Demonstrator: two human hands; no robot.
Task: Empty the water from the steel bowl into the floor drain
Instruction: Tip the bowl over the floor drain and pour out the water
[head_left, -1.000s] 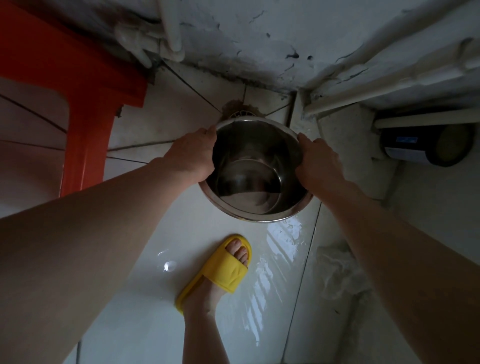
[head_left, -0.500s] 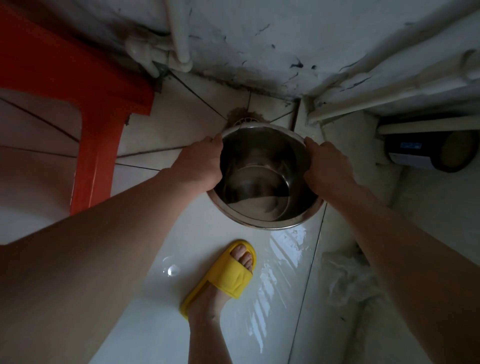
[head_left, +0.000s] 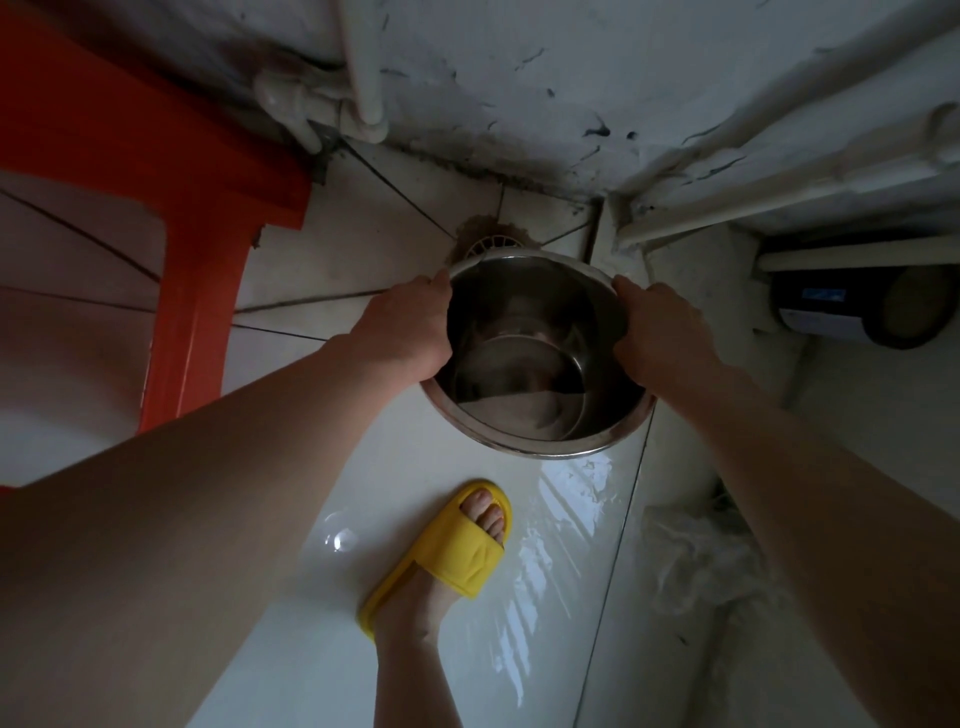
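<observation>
I hold a steel bowl (head_left: 535, 364) over the tiled floor, its inside facing me. My left hand (head_left: 405, 327) grips its left rim and my right hand (head_left: 660, 332) grips its right rim. A little water lies in the near part of the bowl. The bowl's far rim hangs just over the white round floor drain (head_left: 493, 244), which peeks out behind it in the corner of the floor. Most of the drain grate is hidden by the bowl.
A red plastic stool (head_left: 171, 218) stands at the left. My foot in a yellow slipper (head_left: 452, 551) rests on wet white tiles (head_left: 561, 530) below the bowl. White pipes (head_left: 358, 78) run along the cracked wall. A dark cylindrical container (head_left: 857, 312) and crumpled plastic (head_left: 691, 561) lie at the right.
The bowl and both hands sit slightly lower and further right in view than before; a little more of the drain shows behind the rim. The grip is unchanged.
</observation>
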